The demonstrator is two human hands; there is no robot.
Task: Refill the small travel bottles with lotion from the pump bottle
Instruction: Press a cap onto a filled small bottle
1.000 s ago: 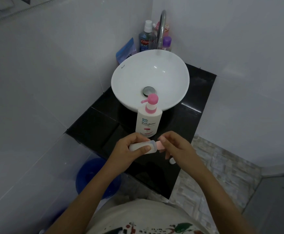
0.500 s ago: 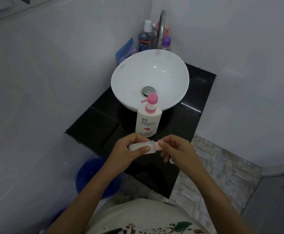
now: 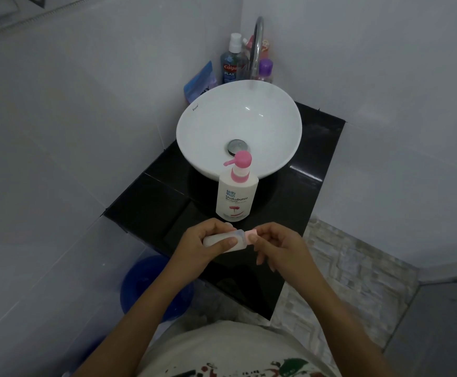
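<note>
The left hand (image 3: 208, 242) is closed around a small travel bottle (image 3: 223, 240), held sideways above the black worktop (image 3: 151, 202); the right hand (image 3: 272, 244) pinches its pink cap (image 3: 250, 235) between thumb and fingertips, apparently unscrewing it; the pump bottle (image 3: 237, 193) stands upright just behind, against the basin (image 3: 194, 126); held this flat, the bottle could spill leftover lotion, or the loosened cap could drop to the floor.

Bare forearms, no sleeves showing, off-white shirt (image 3: 222, 349) with red, green and black print
</note>
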